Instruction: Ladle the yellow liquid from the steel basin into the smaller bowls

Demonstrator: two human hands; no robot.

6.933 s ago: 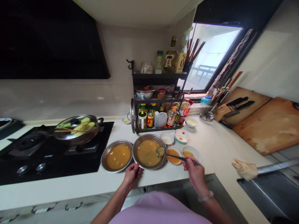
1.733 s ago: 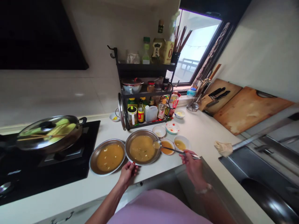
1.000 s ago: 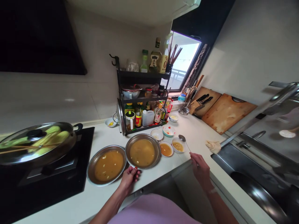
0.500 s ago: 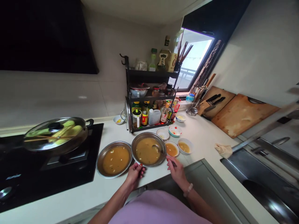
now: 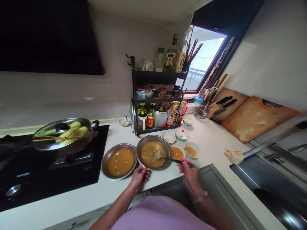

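Observation:
My left hand (image 5: 139, 177) pinches the near rim of a round metal basin (image 5: 139, 147) holding yellowish-brown liquid. In my right hand (image 5: 191, 176) is the dark handle of a ladle (image 5: 157, 155). The ladle's round bowl sits over the middle of that basin, at the liquid's surface, and looks to have some liquid in it. Just to the left stands a second metal basin (image 5: 105, 163) of brown liquid with pale bits floating in it. On the right, close to the ladle handle, are a small bowl (image 5: 184, 152) of orange-brown liquid and a white bowl (image 5: 198, 152) of similar liquid.
A lidded pan (image 5: 83, 140) with chopsticks across it sits on the black stove (image 5: 79, 182). Behind the basins stands a black rack (image 5: 159, 99) of bottles and jars. Cutting boards (image 5: 259, 119) and a knife block (image 5: 212, 109) lean at right, near the sink (image 5: 249, 169).
My right hand has moved to the right and turned, bringing the ladle from the basin's right side to its middle. My left hand stays at the rim. The view has shifted slightly.

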